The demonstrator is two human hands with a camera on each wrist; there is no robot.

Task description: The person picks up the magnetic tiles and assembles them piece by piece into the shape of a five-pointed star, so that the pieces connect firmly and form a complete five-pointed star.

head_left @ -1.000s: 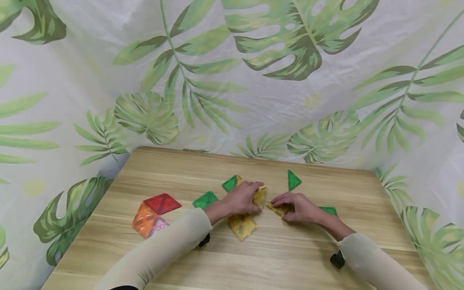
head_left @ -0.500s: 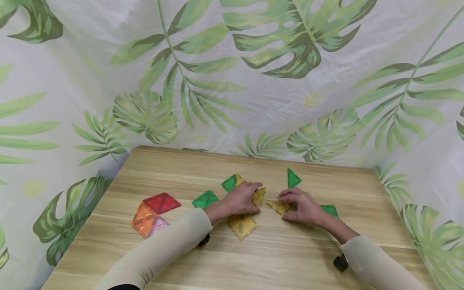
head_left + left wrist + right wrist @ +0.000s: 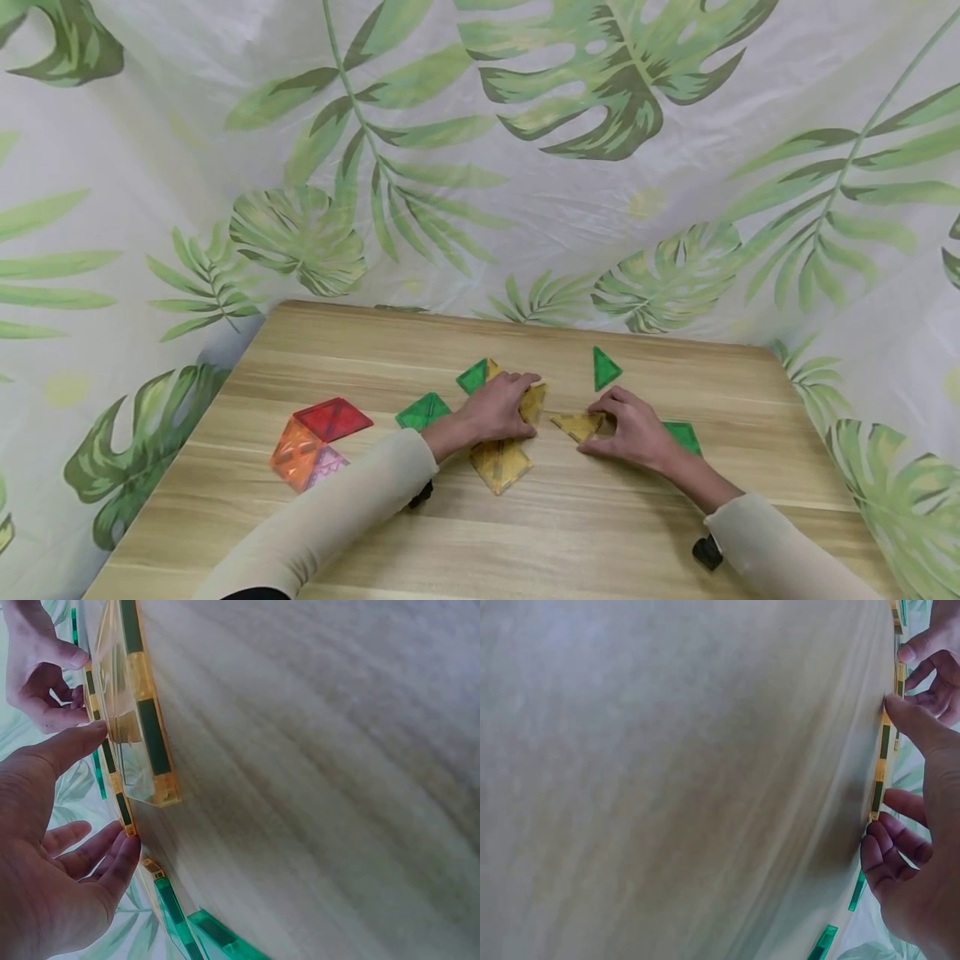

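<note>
My left hand point(image 3: 495, 410) spans a translucent yellow magnetic tile point(image 3: 533, 404) at the middle of the table, thumb at one end and fingertips at the other. It partly hides that tile. Just in front of it lies another yellow tile piece point(image 3: 501, 467), seen large in the left wrist view. Across a small gap, my right hand point(image 3: 630, 427) holds a yellow triangular tile point(image 3: 577, 425) by its right side, between thumb and fingers. In the right wrist view, this tile's edge point(image 3: 880, 772) shows between thumb and fingertips, flat on the table.
Green triangles lie behind the right hand point(image 3: 606, 368), beside its wrist point(image 3: 682, 436) and behind the left hand point(image 3: 472, 377). Green tiles point(image 3: 422, 412) sit left of the left hand. Further left are red point(image 3: 333, 419), orange point(image 3: 297, 454) and pink tiles point(image 3: 327, 463), partly under the sleeve.
My right hand has shifted slightly right, its fingers now at the yellow triangle's right side, with more of it uncovered. The left hand has stayed in place.
</note>
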